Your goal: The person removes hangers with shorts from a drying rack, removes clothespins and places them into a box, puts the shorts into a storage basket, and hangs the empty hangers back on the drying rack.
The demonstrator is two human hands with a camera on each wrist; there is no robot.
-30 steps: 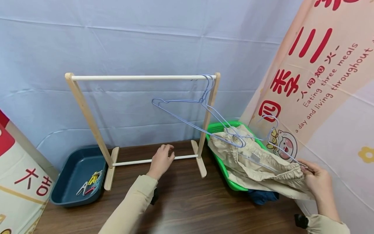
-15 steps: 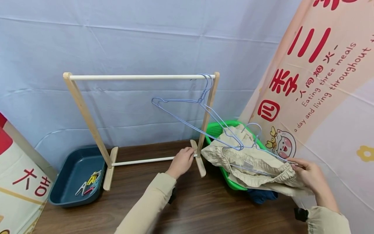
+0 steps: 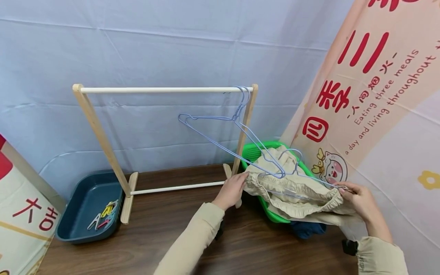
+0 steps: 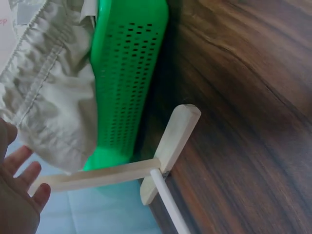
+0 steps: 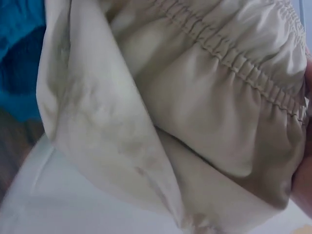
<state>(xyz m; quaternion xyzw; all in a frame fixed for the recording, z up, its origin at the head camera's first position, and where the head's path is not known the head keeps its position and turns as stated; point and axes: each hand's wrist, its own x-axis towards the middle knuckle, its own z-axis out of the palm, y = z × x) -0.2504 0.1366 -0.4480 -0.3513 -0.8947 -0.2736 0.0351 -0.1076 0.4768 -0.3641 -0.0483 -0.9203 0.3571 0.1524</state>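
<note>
Beige elastic-waist pants [image 3: 295,206] lie over the green basket [image 3: 271,217], their waistband gathered and facing up. A blue wire hanger [image 3: 314,178] sits partly inside the waistband, its hook upright. At the waistband's right end my right hand [image 3: 361,202] pinches the fabric together with the hanger's corner. My left hand [image 3: 232,191] is right at the left end of the waistband. In the left wrist view its fingers [image 4: 30,174] are spread beside the cloth, the thumb close to the waistband. The right wrist view shows the pants' gathered fabric [image 5: 214,112], with the hand mostly out of frame.
A wooden rack [image 3: 99,133] with a white top rail stands at the back. Two blue wire hangers [image 3: 237,114] hang at its right end, overlapping the basket. A dark blue tub [image 3: 86,206] with several clothespins [image 3: 104,215] is at left. Dark blue cloth [image 3: 307,229] shows below the pants.
My left hand has moved right from the rack's lower bar to the waistband's left end. My right hand has shifted slightly left, bringing the hanger and pants with it.
</note>
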